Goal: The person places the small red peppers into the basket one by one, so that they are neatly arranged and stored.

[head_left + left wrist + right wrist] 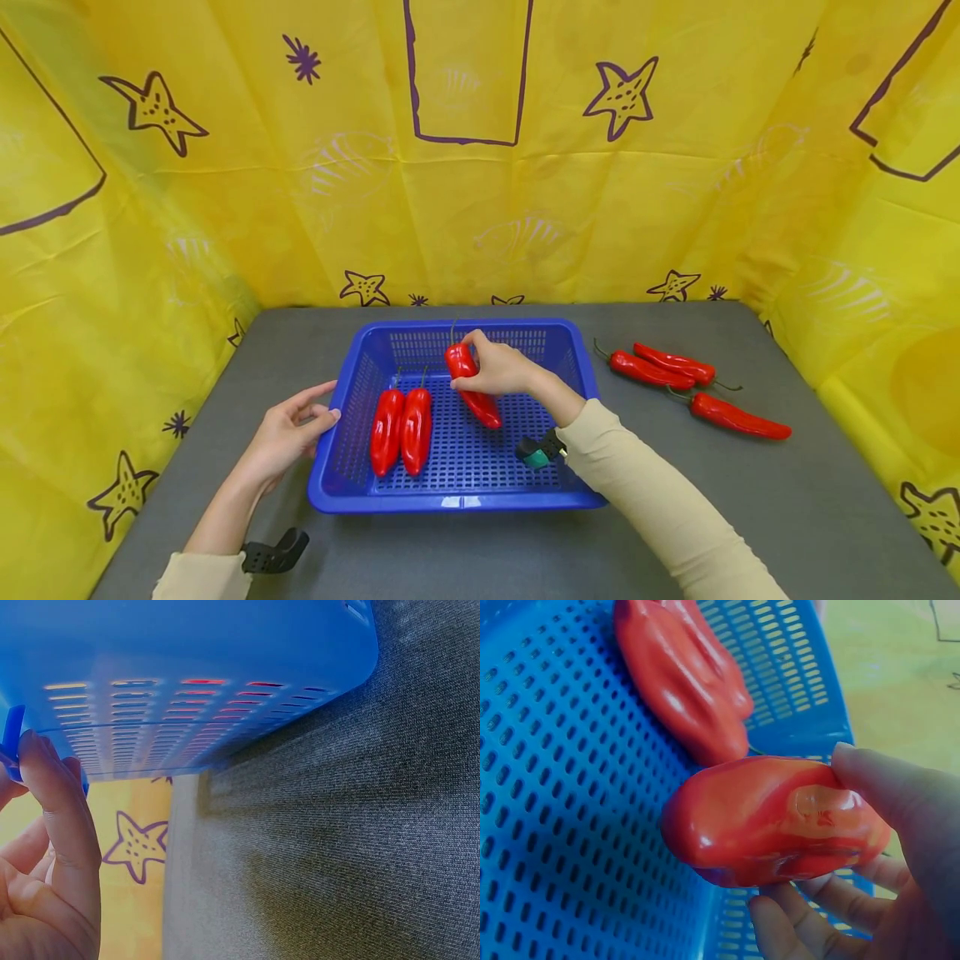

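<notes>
A blue perforated plastic basket (457, 502) sits on the grey table. Inside it, toward the left, two long red peppers (386, 433) lie side by side with their green stems pointing to the back. My right hand (497, 367) is over the basket and grips another red pepper (480, 407) between thumb and fingers, its stem end toward the back. In the right wrist view this held pepper (765, 821) shows close up, its tip over the basket floor. My left hand (288, 429) pinches the basket's left rim, thumb on top, as the left wrist view also shows.
To the right of the basket, three more red peppers (738, 417) lie on the grey table (750, 508), two of them together and one a little nearer. Yellow cloth (465, 217) with starfish drawings hangs behind and at both sides.
</notes>
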The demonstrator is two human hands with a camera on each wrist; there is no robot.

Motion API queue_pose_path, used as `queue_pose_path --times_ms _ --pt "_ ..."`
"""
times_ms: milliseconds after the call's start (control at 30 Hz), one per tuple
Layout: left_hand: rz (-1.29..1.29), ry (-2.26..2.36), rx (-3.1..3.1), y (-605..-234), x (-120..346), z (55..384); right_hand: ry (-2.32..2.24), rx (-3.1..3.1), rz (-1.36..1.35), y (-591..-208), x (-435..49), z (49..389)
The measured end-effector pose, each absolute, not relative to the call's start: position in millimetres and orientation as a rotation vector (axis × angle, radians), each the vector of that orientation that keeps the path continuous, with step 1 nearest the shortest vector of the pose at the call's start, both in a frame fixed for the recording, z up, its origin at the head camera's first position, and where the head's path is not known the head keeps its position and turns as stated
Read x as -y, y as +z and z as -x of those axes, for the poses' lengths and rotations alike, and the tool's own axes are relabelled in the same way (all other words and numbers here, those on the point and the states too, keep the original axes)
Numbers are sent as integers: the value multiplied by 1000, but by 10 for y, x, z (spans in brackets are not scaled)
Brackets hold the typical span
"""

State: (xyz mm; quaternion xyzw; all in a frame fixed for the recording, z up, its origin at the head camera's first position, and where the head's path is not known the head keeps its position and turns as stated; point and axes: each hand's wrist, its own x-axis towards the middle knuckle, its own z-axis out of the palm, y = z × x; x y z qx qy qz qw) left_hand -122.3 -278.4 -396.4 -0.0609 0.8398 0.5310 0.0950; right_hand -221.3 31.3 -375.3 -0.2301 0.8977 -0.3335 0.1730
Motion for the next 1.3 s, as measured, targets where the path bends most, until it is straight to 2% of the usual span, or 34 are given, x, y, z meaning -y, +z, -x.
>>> queue_pose_path --times_ms 1300 --pt "214 1559 -2489 -3951 2784 1230 -740 -2403 507 -4132 -63 2180"
